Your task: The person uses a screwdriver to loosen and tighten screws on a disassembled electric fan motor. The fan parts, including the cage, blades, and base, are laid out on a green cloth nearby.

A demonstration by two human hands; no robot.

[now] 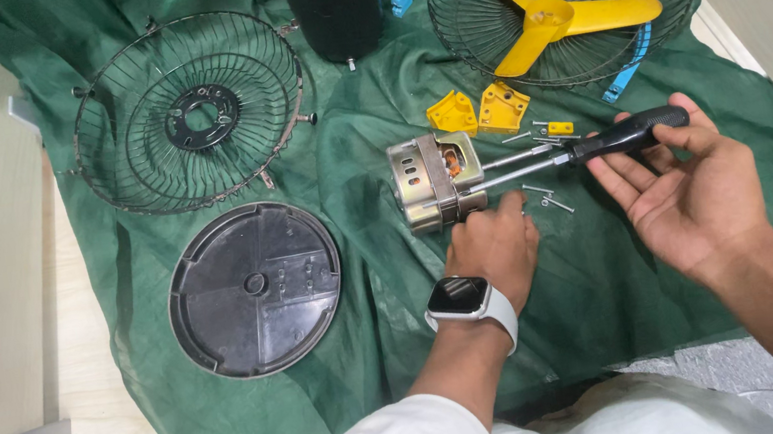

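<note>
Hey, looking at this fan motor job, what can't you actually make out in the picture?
Head view only:
- Screwdriver tip: hidden where the shaft meets the motor.
- Left hand fingertips: curled under by the motor, so whether they hold anything is unclear.
- Black cylinder: top cut off by the upper edge.
- Loose screws: too small to tell their type.
- Right hand: grips the handle; the palm side of the handle is covered.

Right hand (695, 189) with screwdriver (598, 145) at fan motor (437, 180), left hand (492, 247) beside.
</note>
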